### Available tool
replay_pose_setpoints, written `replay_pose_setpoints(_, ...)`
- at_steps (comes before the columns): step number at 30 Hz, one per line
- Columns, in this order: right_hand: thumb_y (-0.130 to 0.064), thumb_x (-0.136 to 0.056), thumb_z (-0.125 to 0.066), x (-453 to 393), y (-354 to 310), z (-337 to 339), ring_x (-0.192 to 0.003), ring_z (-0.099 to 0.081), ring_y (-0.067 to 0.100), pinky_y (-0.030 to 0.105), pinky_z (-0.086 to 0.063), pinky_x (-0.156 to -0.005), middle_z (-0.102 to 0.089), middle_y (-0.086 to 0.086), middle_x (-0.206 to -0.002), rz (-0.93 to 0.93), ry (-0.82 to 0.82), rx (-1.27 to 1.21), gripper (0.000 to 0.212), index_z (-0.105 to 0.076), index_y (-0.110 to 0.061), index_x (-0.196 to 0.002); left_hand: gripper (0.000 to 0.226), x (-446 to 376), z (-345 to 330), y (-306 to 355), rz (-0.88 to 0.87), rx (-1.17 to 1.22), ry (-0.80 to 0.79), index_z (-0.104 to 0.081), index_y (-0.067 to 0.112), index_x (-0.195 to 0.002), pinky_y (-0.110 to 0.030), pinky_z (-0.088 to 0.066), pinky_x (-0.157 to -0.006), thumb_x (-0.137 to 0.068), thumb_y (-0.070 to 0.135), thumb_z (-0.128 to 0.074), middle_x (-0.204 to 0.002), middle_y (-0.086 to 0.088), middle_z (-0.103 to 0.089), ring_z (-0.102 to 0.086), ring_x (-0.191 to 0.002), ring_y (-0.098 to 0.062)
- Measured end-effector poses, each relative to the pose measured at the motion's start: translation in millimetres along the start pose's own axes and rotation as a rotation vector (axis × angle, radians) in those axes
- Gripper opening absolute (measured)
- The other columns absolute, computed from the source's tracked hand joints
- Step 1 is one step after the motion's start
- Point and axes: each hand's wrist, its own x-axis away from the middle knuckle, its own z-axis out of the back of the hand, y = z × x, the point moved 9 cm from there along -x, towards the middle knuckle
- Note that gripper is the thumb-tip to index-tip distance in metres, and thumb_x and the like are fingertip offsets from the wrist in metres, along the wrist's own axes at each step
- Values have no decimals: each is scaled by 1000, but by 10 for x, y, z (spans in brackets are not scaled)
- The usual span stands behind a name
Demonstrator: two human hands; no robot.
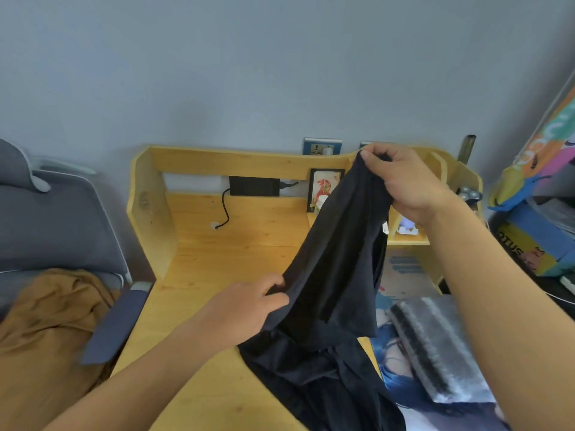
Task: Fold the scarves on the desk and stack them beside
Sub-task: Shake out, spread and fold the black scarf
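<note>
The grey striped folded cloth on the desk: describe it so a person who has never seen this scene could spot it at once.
Start at the yellow wooden desk and go to its near right corner, where a blue illustrated mat lies. The grey striped folded cloth rests on that mat, right of the black scarf held up by the left hand and right hand. It alone is folded flat, with dark and light bands.

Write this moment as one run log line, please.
left hand: pinches black scarf edge | right hand: holds top raised | rest on desk
</note>
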Motion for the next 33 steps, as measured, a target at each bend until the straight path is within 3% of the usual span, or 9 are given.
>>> replay_pose_setpoints(4,-22,-106,-51,11,-132,-230,-82,-62,14,23,-51,-71,-64,2,-85,26,-84,17,24,-68,-8,-97,41,-229,-172,92,156,129,18,-51,32,-142,-28,-48,-72,-104,40,-40,-123,8,-50,-51,-82,-13)
replay_pose_setpoints(7,-22,-106,-50,41,-184,-247,-81,-61,12,20,-49,-69,-63,4,-86,42,-92,55,29,-66,3,-107,44,-366,-182,201,184,150,118,-49,29,-138,-26,-49,-90,-100,51,-49,-140,-1,-42,-48,-116,-18)
replay_pose_setpoints(9,-22,-106,-51,52,-205,-180,-84,-61,15,25,-49,-74,-63,7,-90,47,-70,53,31,-65,5,-109,37,-339,-267,136,266,298,119,-44,26,-124,-14,-44,-73,-98,44,-62,-135,4,-38,-52,-90,-9)
replay_pose_setpoints(12,-21,-106,-51,75,-204,15,-87,-61,17,27,-49,-77,-63,8,-92,28,4,-6,26,-66,0,-105,34,-152,-610,-119,484,534,101,-35,30,-108,-19,-41,-57,-97,30,-67,-100,9,-49,-49,-62,-10)
replay_pose_setpoints(16,-22,-106,-51,72,-167,160,-79,-64,11,23,-52,-69,-65,2,-84,-1,71,-78,22,-68,-9,-100,19,176,-1015,-207,605,667,129,-54,28,-110,-25,-51,-74,-98,19,-65,-91,14,-63,-61,-79,-5)
replay_pose_setpoints(19,-22,-106,-52,50,-137,173,-80,-65,14,26,-54,-72,-66,2,-83,-8,82,-84,23,-69,-12,-94,28,282,-1031,-141,559,659,201,-41,35,-81,-29,-52,-70,-97,33,-64,-86,13,-59,-61,-80,-6)
replay_pose_setpoints(27,-25,-104,-55,-6,-44,241,-86,-66,16,35,-53,-81,-70,1,-86,-40,139,7,25,-72,-20,-87,59,465,-544,-132,382,469,420,-67,13,-82,-23,-45,-57,-104,58,-36,-101,15,-54,-55,-70,-5)
replay_pose_setpoints(31,-24,-105,-54,5,-46,200,-79,-66,10,25,-54,-72,-69,-1,-85,-51,152,10,23,-72,-18,-90,21,453,-411,19,397,393,444,-64,17,-101,-8,-41,-68,-97,38,-62,-116,10,-54,-54,-74,2)
replay_pose_setpoints(33,-23,-105,-55,13,-74,155,-79,-66,11,25,-54,-71,-70,0,-86,-45,133,4,22,-71,-17,-91,33,396,-262,148,379,289,528,-63,14,-116,-24,-49,-89,-86,21,-74,-126,-5,-54,-59,-103,-14)
